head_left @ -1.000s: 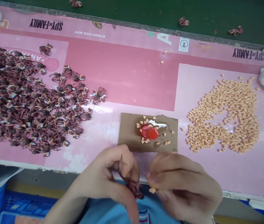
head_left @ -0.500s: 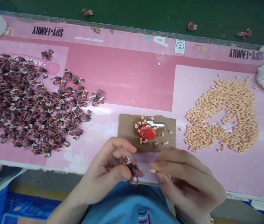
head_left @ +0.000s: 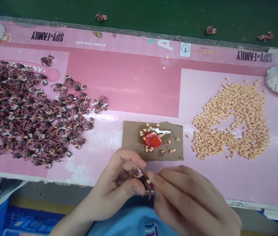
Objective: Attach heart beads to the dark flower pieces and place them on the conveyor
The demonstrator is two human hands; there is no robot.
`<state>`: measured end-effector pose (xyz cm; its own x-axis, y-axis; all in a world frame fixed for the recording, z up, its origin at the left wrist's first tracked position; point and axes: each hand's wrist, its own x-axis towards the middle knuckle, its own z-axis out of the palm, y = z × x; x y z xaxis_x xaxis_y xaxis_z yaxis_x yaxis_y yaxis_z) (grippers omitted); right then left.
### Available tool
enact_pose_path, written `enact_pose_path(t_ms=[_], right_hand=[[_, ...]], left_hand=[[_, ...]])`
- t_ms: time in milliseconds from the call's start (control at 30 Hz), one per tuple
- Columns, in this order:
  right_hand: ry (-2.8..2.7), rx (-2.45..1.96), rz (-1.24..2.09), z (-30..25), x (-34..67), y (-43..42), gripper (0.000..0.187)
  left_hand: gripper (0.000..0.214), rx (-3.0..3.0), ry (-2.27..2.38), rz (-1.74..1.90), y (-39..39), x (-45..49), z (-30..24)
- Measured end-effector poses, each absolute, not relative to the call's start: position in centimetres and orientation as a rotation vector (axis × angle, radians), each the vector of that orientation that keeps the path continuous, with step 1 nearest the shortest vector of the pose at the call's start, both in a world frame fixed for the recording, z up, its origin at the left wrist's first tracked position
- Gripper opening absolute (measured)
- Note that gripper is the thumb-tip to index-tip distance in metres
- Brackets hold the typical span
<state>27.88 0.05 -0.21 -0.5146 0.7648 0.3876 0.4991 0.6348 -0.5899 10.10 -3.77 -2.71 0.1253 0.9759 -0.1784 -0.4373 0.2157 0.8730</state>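
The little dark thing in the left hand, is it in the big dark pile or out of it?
Out: the left hand holds the dark piece, well apart from the big dark pile.

Over there, a heap of knobbly dark-brown figures (head_left: 32, 114) is lying left on the pink glossy tabletop (head_left: 126, 82), loose peach-coloured nuggets (head_left: 252, 118) are lying right, and a brown cardboard rectangle (head_left: 130, 141) is sitting between them.
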Motion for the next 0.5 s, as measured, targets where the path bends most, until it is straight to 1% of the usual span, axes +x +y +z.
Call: enact_pose_path(t_ms=[133,233,333,400,500], right_hand=[[-2.285,-1.005,0.483,0.2,27.6,-0.3,0.034],[-2.162,-1.056,0.687,-0.4,27.9,0.0,0.035],[-1.883,-1.212,0.769,-1.7,29.7,0.4,0.036],[-1.719,-1.283,0.702,-2.4,31.5,0.6,0.038],[-1.613,-1.305,0.617,-3.2,34.1,0.5,0.033]], left_hand=[[0.012,1.053,1.08,1.286,-3.7,10.2,-3.1],[0.013,1.261,1.142,1.329,-3.5,9.9,-3.4],[0.016,1.459,1.168,1.233,-2.5,8.7,-3.1],[0.018,1.642,1.219,1.142,-0.9,7.5,-2.5],[0.013,1.935,1.292,0.931,3.4,6.1,-1.8]])
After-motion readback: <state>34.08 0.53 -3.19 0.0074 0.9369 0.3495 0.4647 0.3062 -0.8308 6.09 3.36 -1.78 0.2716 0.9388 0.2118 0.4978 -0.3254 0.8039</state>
